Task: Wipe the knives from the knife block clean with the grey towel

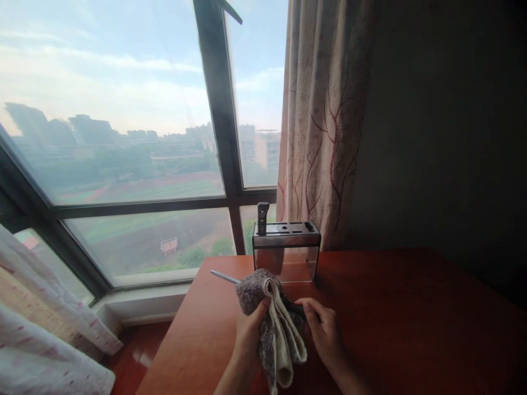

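Note:
In my right hand [323, 329] is the dark handle [300, 311] of what looks like a sharpening steel. Its thin grey metal rod [224, 277] sticks out to the left, past a grey-brown fuzzy cloth [251, 293] with a cream underside. My left hand [251, 329] grips that cloth, folded around the middle of the rod, so this stretch is hidden. Loose folds hang down between my hands. Just beyond them a clear-sided knife block [286, 241] stands on the table, with one knife [262, 218] upright in its left end.
The reddish-brown wooden table [395, 318] lies under my hands. Behind its left side are large windows [123, 109] with dark frames. A patterned curtain [321, 120] hangs behind the knife block, and another curtain [45, 329] is at lower left. A dark wall [444, 126] rises on the right.

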Demonstrator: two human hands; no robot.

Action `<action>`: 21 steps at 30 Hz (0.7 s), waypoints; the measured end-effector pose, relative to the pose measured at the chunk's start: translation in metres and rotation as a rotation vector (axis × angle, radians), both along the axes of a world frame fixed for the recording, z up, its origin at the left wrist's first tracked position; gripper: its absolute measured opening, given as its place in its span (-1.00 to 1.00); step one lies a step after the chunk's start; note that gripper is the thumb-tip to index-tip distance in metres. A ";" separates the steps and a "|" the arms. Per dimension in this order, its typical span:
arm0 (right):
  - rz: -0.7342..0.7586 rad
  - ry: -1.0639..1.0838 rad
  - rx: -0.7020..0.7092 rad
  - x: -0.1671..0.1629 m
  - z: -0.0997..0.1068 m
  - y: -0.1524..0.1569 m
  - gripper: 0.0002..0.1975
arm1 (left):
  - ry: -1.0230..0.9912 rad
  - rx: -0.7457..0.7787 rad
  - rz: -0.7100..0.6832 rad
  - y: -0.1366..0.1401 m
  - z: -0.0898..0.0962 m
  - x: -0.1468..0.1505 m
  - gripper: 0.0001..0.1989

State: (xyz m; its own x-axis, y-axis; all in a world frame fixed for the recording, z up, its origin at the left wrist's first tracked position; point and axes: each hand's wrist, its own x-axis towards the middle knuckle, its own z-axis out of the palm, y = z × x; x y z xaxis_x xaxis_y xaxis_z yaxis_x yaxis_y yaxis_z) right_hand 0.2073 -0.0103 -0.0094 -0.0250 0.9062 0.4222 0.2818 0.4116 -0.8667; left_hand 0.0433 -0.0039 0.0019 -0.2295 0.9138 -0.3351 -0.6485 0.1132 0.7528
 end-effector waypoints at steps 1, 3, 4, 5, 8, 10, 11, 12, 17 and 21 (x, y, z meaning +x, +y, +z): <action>0.000 0.002 -0.009 0.000 0.000 0.001 -0.66 | 0.017 0.025 0.009 0.000 0.000 0.000 -0.51; 0.019 -0.027 0.020 0.001 -0.001 0.002 -0.71 | 0.039 0.056 0.012 0.001 -0.001 -0.001 -0.55; 0.035 -0.055 0.052 0.001 -0.002 0.003 -0.75 | 0.042 0.056 0.002 0.001 -0.001 -0.003 -0.57; 0.052 -0.086 0.090 0.001 -0.003 0.004 -0.78 | 0.043 0.047 -0.009 0.002 -0.001 -0.005 -0.59; 0.096 -0.176 0.195 -0.001 -0.007 0.005 -0.77 | 0.047 0.024 -0.023 0.004 0.000 -0.012 -0.61; 0.106 -0.227 0.248 -0.001 -0.008 0.005 -0.75 | 0.036 0.031 -0.014 0.005 0.003 -0.016 -0.62; 0.105 -0.253 0.274 -0.001 -0.008 0.005 -0.74 | 0.027 0.032 -0.008 0.006 0.005 -0.018 -0.63; 0.103 -0.278 0.299 -0.001 -0.007 0.005 -0.73 | 0.019 0.027 -0.002 0.006 0.007 -0.020 -0.65; 0.111 -0.341 0.363 0.005 -0.002 0.006 -0.68 | 0.018 -0.002 0.042 0.010 0.014 -0.029 -0.72; 0.109 -0.311 0.334 0.012 0.005 0.006 -0.67 | 0.013 0.024 0.114 0.014 0.016 -0.044 -0.77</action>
